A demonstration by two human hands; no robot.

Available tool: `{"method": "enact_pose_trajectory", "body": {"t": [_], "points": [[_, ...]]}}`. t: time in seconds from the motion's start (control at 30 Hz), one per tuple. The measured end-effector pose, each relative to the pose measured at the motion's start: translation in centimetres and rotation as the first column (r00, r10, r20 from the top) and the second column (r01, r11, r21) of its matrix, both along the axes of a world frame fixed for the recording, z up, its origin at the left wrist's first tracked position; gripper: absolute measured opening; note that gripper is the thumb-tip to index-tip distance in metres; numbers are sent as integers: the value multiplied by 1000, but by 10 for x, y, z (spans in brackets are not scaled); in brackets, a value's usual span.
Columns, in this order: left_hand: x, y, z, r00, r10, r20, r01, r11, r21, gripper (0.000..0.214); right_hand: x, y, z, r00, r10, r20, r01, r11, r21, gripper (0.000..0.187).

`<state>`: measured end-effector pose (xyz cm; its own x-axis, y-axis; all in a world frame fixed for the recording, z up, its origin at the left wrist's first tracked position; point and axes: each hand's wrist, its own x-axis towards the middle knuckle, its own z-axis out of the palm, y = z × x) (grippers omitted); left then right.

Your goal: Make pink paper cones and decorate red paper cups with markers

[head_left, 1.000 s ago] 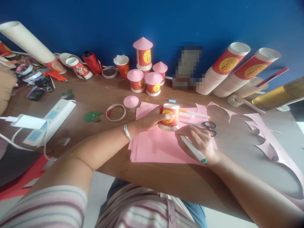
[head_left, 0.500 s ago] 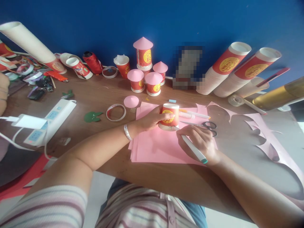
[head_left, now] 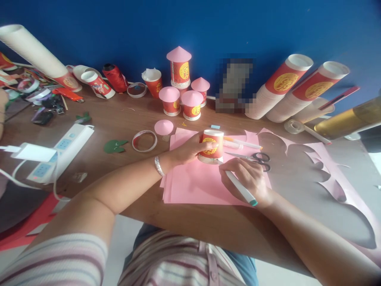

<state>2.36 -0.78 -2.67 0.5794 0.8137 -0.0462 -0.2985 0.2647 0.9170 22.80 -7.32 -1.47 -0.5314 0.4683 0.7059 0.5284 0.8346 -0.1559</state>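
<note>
My left hand (head_left: 190, 150) grips a red paper cup (head_left: 212, 145) that stands upside down on a stack of pink paper (head_left: 202, 180). My right hand (head_left: 247, 176) is closed round a white pen with a teal end (head_left: 241, 188). The pen's tip rests on the paper at the cup's rim, on its near right side. Scissors (head_left: 256, 157) lie just beyond my right hand. A second white pen (head_left: 242, 142) lies behind the cup.
Finished cups with pink cone lids (head_left: 183, 95) stand at the back by the blue wall. Stacked cup sleeves (head_left: 279, 85) lean at the right. A tape ring (head_left: 144, 140), a pink cone (head_left: 163, 127), a power strip (head_left: 61, 151) and cut pink scraps (head_left: 330, 174) lie around. Another person's hand (head_left: 2, 111) shows at the left edge.
My right hand and pen have shifted slightly left along the cup's rim. The other person's hand at the left edge has drawn back out of view. The cup stays put.
</note>
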Motion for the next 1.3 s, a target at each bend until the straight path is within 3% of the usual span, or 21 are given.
{"method": "enact_pose_trajectory", "body": {"t": [0.67, 0.9, 1.13, 1.3], "points": [[0, 1, -4, 1000, -6, 31, 6, 1000, -16, 44, -4, 0, 2, 999, 26, -22, -26, 999, -20, 28], [-2, 2, -2, 999, -15, 30, 16, 1000, -23, 40, 0, -2, 5, 990, 108, -90, -109, 994, 1, 31], [-6, 4, 0, 999, -41, 17, 41, 999, 18, 43, 11, 8, -9, 996, 31, -88, -31, 999, -5, 46], [-8, 7, -9, 990, -48, 130, 53, 998, -34, 39, 10, 15, -18, 993, -104, -50, 104, 995, 5, 21]]}}
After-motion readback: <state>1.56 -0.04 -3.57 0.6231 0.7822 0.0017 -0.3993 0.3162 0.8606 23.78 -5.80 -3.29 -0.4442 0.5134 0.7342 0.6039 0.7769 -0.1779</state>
